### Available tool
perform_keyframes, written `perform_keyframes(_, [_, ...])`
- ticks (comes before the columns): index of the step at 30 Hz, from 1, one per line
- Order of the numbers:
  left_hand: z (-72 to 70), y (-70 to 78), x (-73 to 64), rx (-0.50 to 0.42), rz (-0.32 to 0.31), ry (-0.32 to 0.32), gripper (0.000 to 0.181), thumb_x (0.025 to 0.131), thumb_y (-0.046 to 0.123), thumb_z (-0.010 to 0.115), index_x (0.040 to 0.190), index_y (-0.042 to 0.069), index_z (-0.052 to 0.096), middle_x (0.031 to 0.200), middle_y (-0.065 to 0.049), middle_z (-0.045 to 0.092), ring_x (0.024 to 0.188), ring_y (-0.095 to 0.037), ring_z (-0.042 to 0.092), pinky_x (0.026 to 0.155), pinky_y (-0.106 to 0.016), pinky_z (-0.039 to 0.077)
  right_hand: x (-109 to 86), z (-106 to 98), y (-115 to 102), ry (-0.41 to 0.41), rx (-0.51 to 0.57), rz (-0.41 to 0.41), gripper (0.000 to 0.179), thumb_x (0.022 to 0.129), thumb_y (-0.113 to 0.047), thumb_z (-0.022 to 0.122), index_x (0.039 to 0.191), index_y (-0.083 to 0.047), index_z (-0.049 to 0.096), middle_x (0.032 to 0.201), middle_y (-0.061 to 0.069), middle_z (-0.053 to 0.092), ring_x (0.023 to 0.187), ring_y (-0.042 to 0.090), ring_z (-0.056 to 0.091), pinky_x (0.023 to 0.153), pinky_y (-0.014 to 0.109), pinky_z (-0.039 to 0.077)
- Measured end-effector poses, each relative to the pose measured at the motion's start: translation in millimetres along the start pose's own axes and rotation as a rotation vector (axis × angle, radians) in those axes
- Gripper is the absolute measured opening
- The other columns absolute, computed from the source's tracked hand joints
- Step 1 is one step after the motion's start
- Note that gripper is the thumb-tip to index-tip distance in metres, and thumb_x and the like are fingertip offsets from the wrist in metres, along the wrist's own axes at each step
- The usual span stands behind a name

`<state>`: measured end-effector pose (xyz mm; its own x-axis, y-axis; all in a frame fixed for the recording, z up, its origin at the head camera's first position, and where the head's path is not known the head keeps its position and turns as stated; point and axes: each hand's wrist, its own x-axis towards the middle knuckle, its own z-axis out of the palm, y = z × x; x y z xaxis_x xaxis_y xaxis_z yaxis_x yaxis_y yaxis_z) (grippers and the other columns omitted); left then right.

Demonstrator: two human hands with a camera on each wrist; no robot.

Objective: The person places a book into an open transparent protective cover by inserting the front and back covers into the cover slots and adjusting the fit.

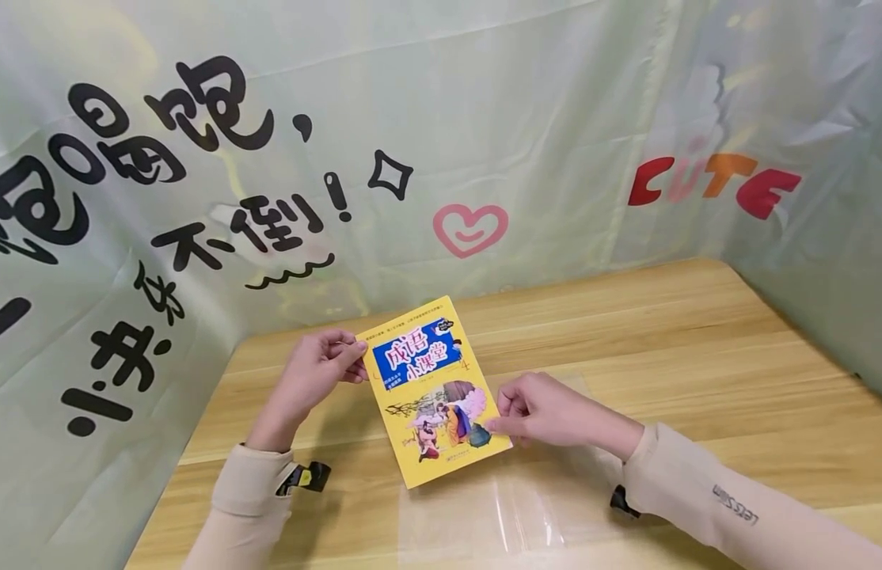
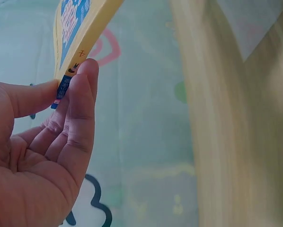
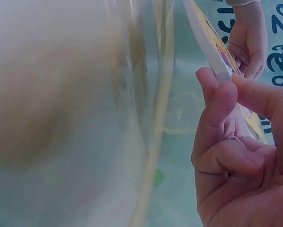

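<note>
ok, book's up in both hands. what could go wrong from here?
1. Slip: the left hand and right hand pinch only the edges of the yellow paperback book with a blue title panel, so it might twist or drop if either loosens.
2. Creased pages: the right hand pinches the page side, so pulling could bend the cover or leaves.
3. Snag: the clear, glossy plastic sheet on the light wooden table might shift or crumple if the book lands on it.

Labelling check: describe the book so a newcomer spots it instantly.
Find the wooden table; the left hand and right hand are above it. The book is gripped between them: yellow with a blue title panel, opaque, unlike the clear plastic sheet nearby.
</note>
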<state>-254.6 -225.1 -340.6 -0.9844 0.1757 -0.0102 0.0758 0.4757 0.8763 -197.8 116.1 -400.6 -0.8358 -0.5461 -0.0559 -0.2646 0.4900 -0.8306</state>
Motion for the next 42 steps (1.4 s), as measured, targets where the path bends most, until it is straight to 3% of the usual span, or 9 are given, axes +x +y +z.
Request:
perform_keyframes(10, [23.3,3.6,-1.2,-0.044,-0.036,-0.011,0.018,0.106,0.011,0.068,0.109,-0.006,0.066,0.084,-0.015,0.078,0.068,-0.018,0.075,0.069,-0.032,0.068,-22.2,-4.8,4.0,0.002,0.074,0.027,0.037,0.094,-0.026,0.081,0.070,-0.012,0.057,0.055,-0.005,0.062,0.049,0.012,0.057,0.048,0.017,0.027])
perform_keyframes(16, [39.2,8.9,1.4,-0.065,-0.028,-0.023,0.015,0.105,0.009,0.070,0.107,-0.005,0.067,0.082,-0.014,0.077,0.067,-0.019,0.076,0.069,-0.034,0.068,-34.1,-11.9,10.0,-0.009,0.105,0.017,0.033,0.094,-0.021,0.081,0.071,-0.009,0.061,0.059,0.003,0.069,0.050,0.021,0.063,0.046,0.018,0.029])
perform_keyframes(23, [58.6,8.4,3.1,-0.090,-0.064,-0.024,0.013,0.104,0.008,0.071,0.105,-0.004,0.069,0.082,-0.014,0.078,0.067,-0.022,0.076,0.068,-0.034,0.068,-48.0,-18.4,21.1,-0.042,0.128,-0.001,0.035,0.095,-0.021,0.079,0.071,-0.006,0.059,0.059,0.005,0.070,0.049,0.022,0.065,0.046,0.018,0.031])
perform_keyframes(28, [73.2,8.5,7.5,-0.105,-0.063,-0.027,0.012,0.103,0.009,0.073,0.104,-0.003,0.071,0.083,-0.015,0.078,0.067,-0.025,0.077,0.066,-0.035,0.067,-57.7,-23.9,26.5,-0.054,0.117,0.037,0.035,0.096,-0.024,0.079,0.073,-0.007,0.059,0.059,0.001,0.069,0.049,0.017,0.062,0.044,0.017,0.029])
perform_keyframes(36, [93.4,8.6,10.5,-0.078,-0.026,-0.054,0.013,0.103,0.011,0.072,0.104,-0.002,0.073,0.078,-0.012,0.078,0.063,-0.018,0.075,0.068,-0.039,0.068,-69.9,-31.0,33.0,-0.124,0.122,0.063,0.028,0.098,-0.027,0.076,0.079,-0.009,0.066,0.061,0.003,0.073,0.048,0.011,0.062,0.043,0.018,0.043])
perform_keyframes(42, [105.0,10.7,12.1,-0.056,-0.046,-0.079,0.016,0.105,0.013,0.071,0.108,-0.002,0.073,0.082,-0.013,0.077,0.064,-0.016,0.074,0.071,-0.043,0.068,-77.6,-32.9,39.7,-0.170,0.159,0.051,0.026,0.100,-0.024,0.074,0.081,-0.007,0.067,0.060,0.004,0.073,0.048,0.008,0.063,0.043,0.019,0.049])
